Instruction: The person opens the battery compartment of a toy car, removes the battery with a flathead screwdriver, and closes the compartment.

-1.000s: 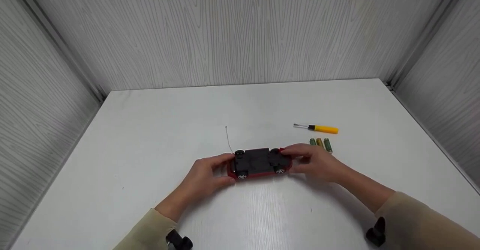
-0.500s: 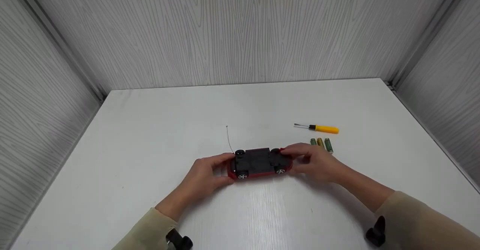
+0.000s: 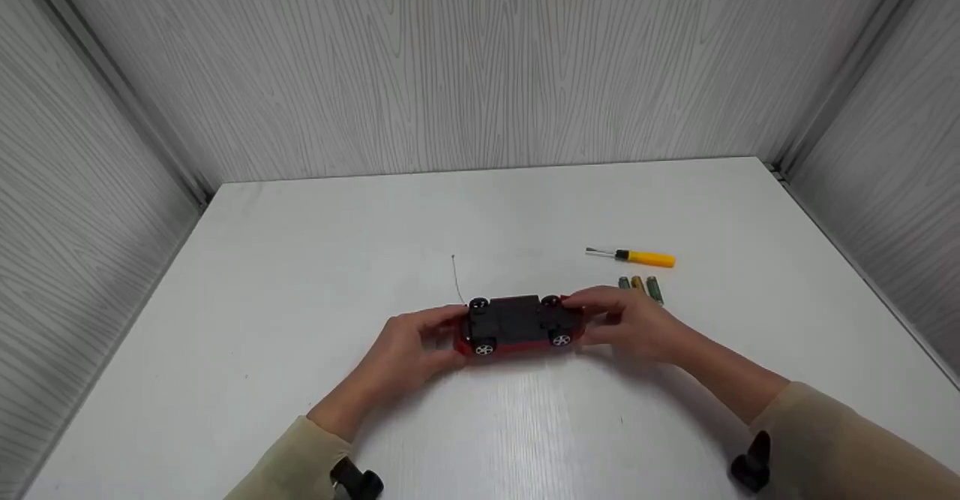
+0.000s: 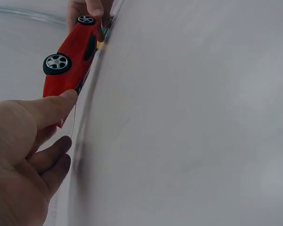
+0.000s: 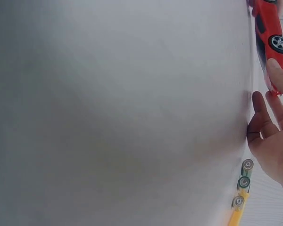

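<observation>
A red toy car (image 3: 517, 321) is upside down between my two hands, its black underside and wheels facing up in the head view. My left hand (image 3: 409, 346) pinches its left end between thumb and fingers. At the other end my right hand (image 3: 634, 326) grips the car the same way, thumb on the near side. Seen from the left wrist, the car's red side (image 4: 73, 49) shows with two silver-spoked wheels, and my left thumb (image 4: 56, 108) presses its end. A thin wire antenna (image 3: 456, 278) sticks out from the car's left end, pointing away from me.
Three batteries (image 3: 654, 290), two green and one gold, lie side by side just beyond my right hand. Behind them is a screwdriver (image 3: 649, 258) with a yellow handle. The white table (image 3: 337, 245) is bounded by a grey wood-grain wall (image 3: 480, 64) and side panels.
The car has tipped slightly in my hands, its near wheels turning a little more into view. Both hands keep their hold in nearly the same place.
</observation>
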A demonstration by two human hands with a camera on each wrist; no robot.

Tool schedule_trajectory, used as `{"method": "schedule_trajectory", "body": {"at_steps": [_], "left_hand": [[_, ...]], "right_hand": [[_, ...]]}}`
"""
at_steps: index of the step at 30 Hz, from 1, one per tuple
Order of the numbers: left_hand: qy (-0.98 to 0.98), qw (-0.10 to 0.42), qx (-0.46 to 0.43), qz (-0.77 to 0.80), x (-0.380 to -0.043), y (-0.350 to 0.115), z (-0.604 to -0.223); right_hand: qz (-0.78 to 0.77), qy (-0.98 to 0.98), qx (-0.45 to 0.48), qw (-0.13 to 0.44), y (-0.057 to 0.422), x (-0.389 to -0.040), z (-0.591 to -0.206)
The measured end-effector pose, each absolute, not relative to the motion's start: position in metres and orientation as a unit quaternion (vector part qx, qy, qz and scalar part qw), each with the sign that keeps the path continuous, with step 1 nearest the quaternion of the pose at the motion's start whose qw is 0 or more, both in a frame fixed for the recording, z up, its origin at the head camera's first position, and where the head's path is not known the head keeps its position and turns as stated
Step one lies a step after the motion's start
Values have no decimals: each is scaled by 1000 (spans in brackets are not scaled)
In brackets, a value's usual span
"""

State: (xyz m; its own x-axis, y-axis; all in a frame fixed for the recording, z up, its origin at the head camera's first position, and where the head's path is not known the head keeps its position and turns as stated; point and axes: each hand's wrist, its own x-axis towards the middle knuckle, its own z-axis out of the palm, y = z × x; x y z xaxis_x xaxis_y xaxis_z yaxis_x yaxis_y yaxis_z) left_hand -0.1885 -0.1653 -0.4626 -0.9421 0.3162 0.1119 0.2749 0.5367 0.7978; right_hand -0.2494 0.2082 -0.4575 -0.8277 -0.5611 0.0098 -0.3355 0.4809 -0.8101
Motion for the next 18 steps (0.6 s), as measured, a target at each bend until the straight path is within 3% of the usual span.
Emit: {"method": "schedule_trajectory", "body": {"at_steps": [11,18], "left_hand": [[831,39,152,534,-185,-172,-442],[814,21,157,559,-184,-173,-429]], "right_hand": [[-539,794,-235,156,211,-248,-437],[-565,781,-233,128,209,-246,-425]]}}
